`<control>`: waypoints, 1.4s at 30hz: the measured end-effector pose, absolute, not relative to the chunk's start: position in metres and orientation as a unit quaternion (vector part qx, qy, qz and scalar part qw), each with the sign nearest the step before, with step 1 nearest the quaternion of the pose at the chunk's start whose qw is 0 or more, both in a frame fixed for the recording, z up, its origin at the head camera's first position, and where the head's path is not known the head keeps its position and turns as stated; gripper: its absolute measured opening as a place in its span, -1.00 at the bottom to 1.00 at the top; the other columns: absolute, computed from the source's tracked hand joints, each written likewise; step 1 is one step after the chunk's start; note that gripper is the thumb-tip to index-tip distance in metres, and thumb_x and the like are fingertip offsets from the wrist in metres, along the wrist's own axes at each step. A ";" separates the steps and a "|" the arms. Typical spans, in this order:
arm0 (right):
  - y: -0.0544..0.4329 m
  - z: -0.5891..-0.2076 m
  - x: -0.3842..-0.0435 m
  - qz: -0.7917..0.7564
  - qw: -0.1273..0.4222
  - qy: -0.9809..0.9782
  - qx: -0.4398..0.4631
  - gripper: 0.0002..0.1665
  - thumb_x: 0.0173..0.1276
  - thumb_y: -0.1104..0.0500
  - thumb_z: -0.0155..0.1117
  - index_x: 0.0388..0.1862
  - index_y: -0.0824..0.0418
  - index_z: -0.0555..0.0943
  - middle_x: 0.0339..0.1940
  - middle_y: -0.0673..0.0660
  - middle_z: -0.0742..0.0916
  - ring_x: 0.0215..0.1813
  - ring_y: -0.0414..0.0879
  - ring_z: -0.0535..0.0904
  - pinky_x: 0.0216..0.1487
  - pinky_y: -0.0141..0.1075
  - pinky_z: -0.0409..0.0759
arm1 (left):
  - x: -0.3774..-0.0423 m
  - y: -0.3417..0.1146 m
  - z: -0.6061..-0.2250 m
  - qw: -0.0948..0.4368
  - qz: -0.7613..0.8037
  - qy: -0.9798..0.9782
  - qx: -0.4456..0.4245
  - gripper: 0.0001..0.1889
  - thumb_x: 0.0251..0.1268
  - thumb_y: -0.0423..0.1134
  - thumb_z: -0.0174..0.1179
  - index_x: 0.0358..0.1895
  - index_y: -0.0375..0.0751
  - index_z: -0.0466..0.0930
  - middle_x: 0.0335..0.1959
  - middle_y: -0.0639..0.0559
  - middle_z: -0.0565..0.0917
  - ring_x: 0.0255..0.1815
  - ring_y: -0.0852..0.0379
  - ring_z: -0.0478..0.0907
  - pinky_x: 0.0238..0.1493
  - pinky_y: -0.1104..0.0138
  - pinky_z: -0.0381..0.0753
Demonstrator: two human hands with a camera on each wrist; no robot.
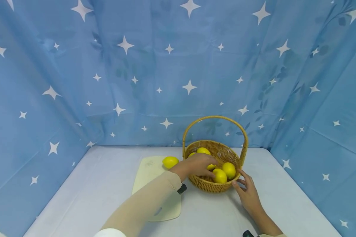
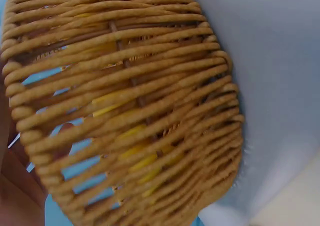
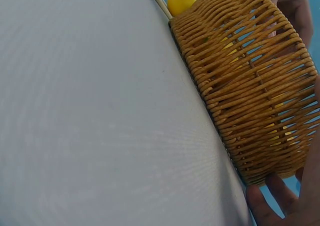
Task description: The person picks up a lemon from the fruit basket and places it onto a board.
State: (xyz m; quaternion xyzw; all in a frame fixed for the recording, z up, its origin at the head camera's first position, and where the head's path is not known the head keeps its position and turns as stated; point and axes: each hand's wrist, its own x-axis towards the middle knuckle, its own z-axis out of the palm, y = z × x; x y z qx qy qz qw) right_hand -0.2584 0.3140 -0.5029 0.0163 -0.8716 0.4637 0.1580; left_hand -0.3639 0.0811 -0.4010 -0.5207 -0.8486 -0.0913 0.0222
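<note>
Head view is showing a white bench (image 1: 207, 214) with rounded far corners; a blue curtain (image 1: 148, 102) patterned with pale stars is enclosing it behind and on both sides. A wicker basket (image 1: 210, 188) is standing upright on the bench, right of centre, its tall handle (image 1: 216, 117) arching above the rim.

Several yellow lemons (image 1: 219, 176) are lying inside, some partly covered. The left hand (image 1: 199, 164) is reaching in over the left side, and one lemon is peeking out between its fingers and thumb; whether they are pinching it, I cannot tell. In the left wrist view the close wicker wall is filling most of the frame, so the fruit is appearing only as yellow slivers through the gaps.

The right hand (image 1: 247, 191) is resting its spread fingers against the basket's right side, near the foot of the handle. A cream cutting board (image 1: 149, 171) is lying left of the basket, with another lemon (image 1: 170, 162) sitting at its far right part. A beige sleeve (image 1: 145, 200) is crossing above the board and blocking its middle.
</note>
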 end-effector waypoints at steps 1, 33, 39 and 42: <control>0.314 -0.503 -0.258 0.463 0.158 -0.872 0.016 -0.22 0.49 -0.11 0.10 0.55 0.10 0.10 0.44 0.31 0.22 0.28 0.26 0.38 0.14 0.19 0.46 | -0.364 0.083 -0.402 0.017 -0.091 -0.848 -0.523 -0.47 0.24 0.12 0.29 0.27 0.09 0.55 0.20 0.33 0.52 0.20 0.36 0.43 0.17 0.45 0.41; 0.314 -0.503 -0.260 0.452 0.167 -0.876 0.018 -0.24 0.49 -0.08 0.12 0.54 0.09 0.13 0.43 0.30 0.24 0.27 0.26 0.40 0.12 0.17 0.49 | -0.368 0.110 -0.422 -0.046 -0.041 -0.871 -0.488 -0.48 0.24 -0.02 0.34 0.29 0.26 0.49 0.14 0.36 0.54 0.13 0.31 0.47 0.13 0.39 0.45; 0.314 -0.505 -0.259 0.453 0.165 -0.876 0.016 -0.24 0.49 -0.09 0.12 0.54 0.08 0.12 0.43 0.29 0.24 0.28 0.25 0.40 0.13 0.15 0.49 | -0.367 0.109 -0.424 -0.055 -0.062 -0.874 -0.479 -0.49 0.23 -0.08 0.36 0.25 0.32 0.50 0.08 0.38 0.57 0.02 0.31 0.52 0.03 0.38 0.51; 0.313 -0.504 -0.259 0.458 0.161 -0.874 0.015 -0.23 0.49 -0.10 0.11 0.54 0.09 0.12 0.43 0.30 0.24 0.28 0.26 0.39 0.13 0.17 0.48 | -0.367 0.107 -0.423 -0.044 -0.073 -0.873 -0.480 -0.48 0.19 -0.05 0.39 0.24 0.31 0.52 0.11 0.39 0.56 0.07 0.32 0.50 0.07 0.38 0.49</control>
